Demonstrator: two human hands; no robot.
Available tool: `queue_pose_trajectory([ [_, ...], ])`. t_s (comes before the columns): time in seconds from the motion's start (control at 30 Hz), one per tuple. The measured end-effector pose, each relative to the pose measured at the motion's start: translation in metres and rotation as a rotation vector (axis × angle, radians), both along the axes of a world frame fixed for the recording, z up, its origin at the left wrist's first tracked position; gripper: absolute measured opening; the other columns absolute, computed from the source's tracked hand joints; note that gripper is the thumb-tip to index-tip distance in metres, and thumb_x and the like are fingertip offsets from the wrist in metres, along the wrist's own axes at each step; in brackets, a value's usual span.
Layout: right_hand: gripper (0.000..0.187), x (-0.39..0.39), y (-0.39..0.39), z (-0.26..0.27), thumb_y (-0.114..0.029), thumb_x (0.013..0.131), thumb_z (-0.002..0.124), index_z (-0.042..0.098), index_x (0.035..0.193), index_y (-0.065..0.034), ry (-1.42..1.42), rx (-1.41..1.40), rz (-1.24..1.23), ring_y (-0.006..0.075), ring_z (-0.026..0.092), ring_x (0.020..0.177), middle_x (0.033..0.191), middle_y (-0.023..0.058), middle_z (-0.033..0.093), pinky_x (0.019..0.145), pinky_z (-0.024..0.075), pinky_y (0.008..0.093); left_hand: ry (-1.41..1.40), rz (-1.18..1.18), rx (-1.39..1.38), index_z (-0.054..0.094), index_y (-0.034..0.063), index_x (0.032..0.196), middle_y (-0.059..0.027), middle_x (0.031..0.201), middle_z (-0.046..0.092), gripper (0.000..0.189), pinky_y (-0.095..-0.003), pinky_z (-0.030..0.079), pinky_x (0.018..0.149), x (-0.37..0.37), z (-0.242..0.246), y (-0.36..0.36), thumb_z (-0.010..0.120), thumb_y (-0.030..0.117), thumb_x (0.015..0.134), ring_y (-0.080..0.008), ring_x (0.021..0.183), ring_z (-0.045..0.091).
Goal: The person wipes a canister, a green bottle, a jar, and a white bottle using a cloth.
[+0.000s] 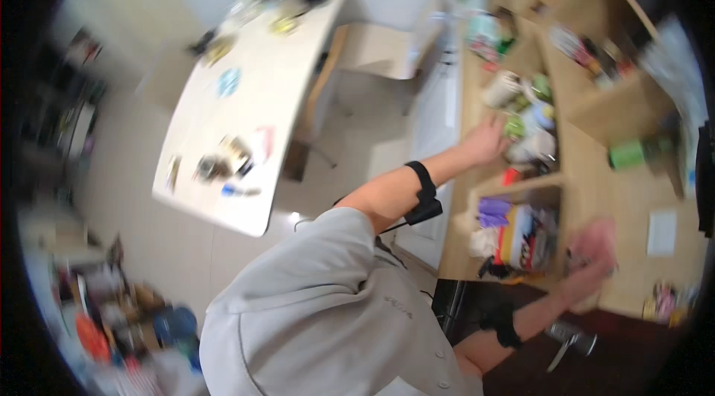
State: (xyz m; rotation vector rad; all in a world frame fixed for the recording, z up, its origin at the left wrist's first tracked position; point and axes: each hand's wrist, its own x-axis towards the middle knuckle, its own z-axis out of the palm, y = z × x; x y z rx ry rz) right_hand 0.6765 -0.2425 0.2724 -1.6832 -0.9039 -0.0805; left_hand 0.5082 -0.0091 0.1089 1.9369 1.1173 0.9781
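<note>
My left hand (487,139) reaches into an open compartment of a light wooden shelf unit (567,116). Its fingertips are at a small green item (514,126), among several jars and packets; blur hides whether they grip it. A whitish cylindrical container (501,88) lies just beyond the fingers. Lower in the view, my right hand (587,267) is over the wooden surface with a pink cloth (597,235) in it. The hand is smeared by motion, so its fingers are unclear.
A nearer compartment holds a purple packet (494,212) and other packages. On the wooden surface stand a green cylindrical container (627,154) and a white card-like item (661,234). A chair (374,49) sits by a white table (223,116) bearing small items. A door lock handle (564,348) juts out below.
</note>
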Motion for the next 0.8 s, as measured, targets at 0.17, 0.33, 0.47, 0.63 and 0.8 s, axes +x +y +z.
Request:
queue_pose_trajectory([
  [0.17,0.053,0.000,0.009,-0.004,-0.039,0.100,0.031,0.060,0.124,-0.0020,0.155,-0.104,0.020,0.0158,0.056,0.093,0.109,0.0059,0.064,0.069,0.0417,0.0256,0.189,0.289,-0.130,0.052,-0.0030,0.118,-0.0291,0.124,0.049,0.048,-0.0463,0.045,0.095,-0.136,-0.059,-0.027,0.064,0.028,0.082,-0.0424,0.110,0.053],
  [0.33,0.067,-0.030,0.021,0.006,-0.052,0.099,0.030,0.060,0.122,0.0029,-0.118,0.084,0.131,0.0065,0.035,0.055,0.096,0.0059,0.065,0.045,0.0245,0.0224,0.187,0.732,-0.245,0.059,-0.0036,0.102,-0.0294,0.110,0.056,0.036,-0.0474,0.048,0.090,-0.261,-0.065,-0.049,0.061,0.025,0.080,-0.0415,0.103,0.057],
  [0.47,0.067,-0.024,0.033,-0.002,-0.051,0.099,0.031,0.059,0.124,0.0043,-0.163,0.027,0.194,0.0090,0.033,0.054,0.095,0.0079,0.065,0.045,0.0264,0.0242,0.213,0.870,-0.318,0.060,-0.0048,0.110,-0.0260,0.107,0.062,0.048,-0.0436,0.047,0.091,-0.357,-0.057,-0.076,0.065,0.032,0.079,-0.0389,0.103,0.059],
  [0.63,0.032,-0.083,0.104,-0.077,-0.030,0.099,0.040,0.044,0.075,-0.0091,0.789,-0.053,0.935,0.0093,0.036,0.044,0.056,-0.0044,0.037,0.036,0.0250,0.0255,0.403,0.959,-0.341,0.063,-0.0021,0.111,-0.0228,0.099,0.067,0.050,-0.0425,0.050,0.084,-0.461,-0.024,-0.123,0.067,0.034,0.077,-0.0380,0.095,0.064],
  [0.8,0.047,-0.287,0.142,-0.165,-0.045,0.100,0.039,0.062,0.114,-0.0068,0.545,-0.805,1.118,0.0091,0.051,0.064,0.082,-0.0009,0.059,0.056,0.0423,0.0249,0.694,0.831,-0.608,0.067,0.0024,0.100,-0.0188,0.097,0.068,0.051,-0.0416,0.052,0.078,-0.533,-0.004,-0.181,0.072,0.043,0.069,-0.0336,0.092,0.065],
])
